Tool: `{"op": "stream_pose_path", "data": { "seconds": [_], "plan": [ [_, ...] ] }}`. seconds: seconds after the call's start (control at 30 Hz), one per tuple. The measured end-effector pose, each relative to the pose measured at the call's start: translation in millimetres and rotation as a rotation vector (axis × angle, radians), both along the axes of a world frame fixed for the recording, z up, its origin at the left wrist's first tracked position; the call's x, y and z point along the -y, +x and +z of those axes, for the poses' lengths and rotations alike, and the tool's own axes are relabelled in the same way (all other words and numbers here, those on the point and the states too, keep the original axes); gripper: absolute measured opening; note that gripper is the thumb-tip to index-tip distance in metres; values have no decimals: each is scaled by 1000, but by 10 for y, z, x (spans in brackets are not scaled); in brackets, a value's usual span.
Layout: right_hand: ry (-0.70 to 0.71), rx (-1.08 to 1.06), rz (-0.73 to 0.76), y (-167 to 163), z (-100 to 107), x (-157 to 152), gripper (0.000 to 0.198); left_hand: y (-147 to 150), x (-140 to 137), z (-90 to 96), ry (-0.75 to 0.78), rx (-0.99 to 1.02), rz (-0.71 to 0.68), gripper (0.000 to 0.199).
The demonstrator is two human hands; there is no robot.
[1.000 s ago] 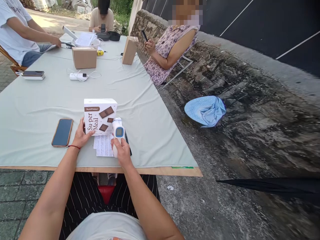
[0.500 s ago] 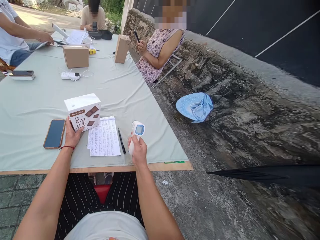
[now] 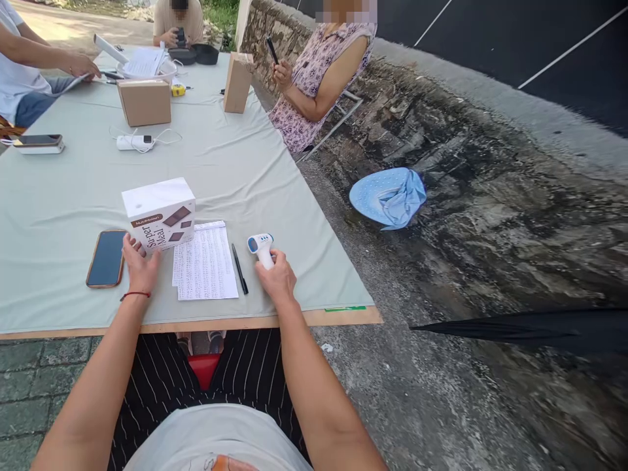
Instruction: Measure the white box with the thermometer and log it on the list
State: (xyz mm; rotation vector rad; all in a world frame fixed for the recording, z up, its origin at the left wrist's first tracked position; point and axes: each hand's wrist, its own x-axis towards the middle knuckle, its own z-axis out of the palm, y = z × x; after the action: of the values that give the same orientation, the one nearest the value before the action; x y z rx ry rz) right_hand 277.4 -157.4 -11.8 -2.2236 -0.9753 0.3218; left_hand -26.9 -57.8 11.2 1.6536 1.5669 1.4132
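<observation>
My right hand point(image 3: 276, 278) is wrapped round the grip of a white and blue infrared thermometer point(image 3: 262, 249), low over the cloth or resting on it; which, I cannot tell. The thermometer's head points left. At the near left corner of a white and brown "Super Meal" box point(image 3: 161, 210), my left hand point(image 3: 141, 263) has its fingers apart, close to or touching the box. The box stands on the table by itself. Between my hands lie written paper sheets point(image 3: 206, 265) and a black pen point(image 3: 240, 269). A phone point(image 3: 105, 259) lies left of my left hand.
The cloth-covered table point(image 3: 255, 176) also carries a cardboard box point(image 3: 144, 103), a taller carton point(image 3: 238, 84), a white cabled device point(image 3: 133, 142) and a yellow tape measure point(image 3: 178, 89). Several people sit around it. A blue sun hat point(image 3: 390, 197) lies right of the table.
My right hand has turned the thermometer over to the left and lowered it. The fingers of my left hand have loosened from the box, and the hand has drawn slightly back.
</observation>
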Motion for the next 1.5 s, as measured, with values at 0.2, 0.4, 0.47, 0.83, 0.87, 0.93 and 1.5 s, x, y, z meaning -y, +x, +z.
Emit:
{"op": "stream_pose_path", "data": {
  "seconds": [0.2, 0.4, 0.47, 0.83, 0.87, 0.93, 1.5],
  "plan": [
    [136, 287, 108, 76, -157, 26, 36, 324, 621, 90, 409, -383, -103, 48],
    [339, 302, 340, -230, -176, 2, 26, 823, 921, -5, 382, -763, -567, 16],
    [315, 254, 428, -346, -197, -41, 27, 922, 954, -89, 324, -836, -605, 17],
    [438, -364, 443, -273, -238, 19, 39, 963, 974, -162, 235, -911, -600, 16],
    [463, -470, 440, -280, -242, 51, 38, 965, 975, -157, 228, -911, -602, 17],
    [519, -646, 430, -302, -244, 97, 37, 968, 976, -151, 217, -908, -610, 17],
    [452, -595, 325, -438, -35, 191, 25, 974, 984, -137, 196, -875, -630, 18]
  ]
}}
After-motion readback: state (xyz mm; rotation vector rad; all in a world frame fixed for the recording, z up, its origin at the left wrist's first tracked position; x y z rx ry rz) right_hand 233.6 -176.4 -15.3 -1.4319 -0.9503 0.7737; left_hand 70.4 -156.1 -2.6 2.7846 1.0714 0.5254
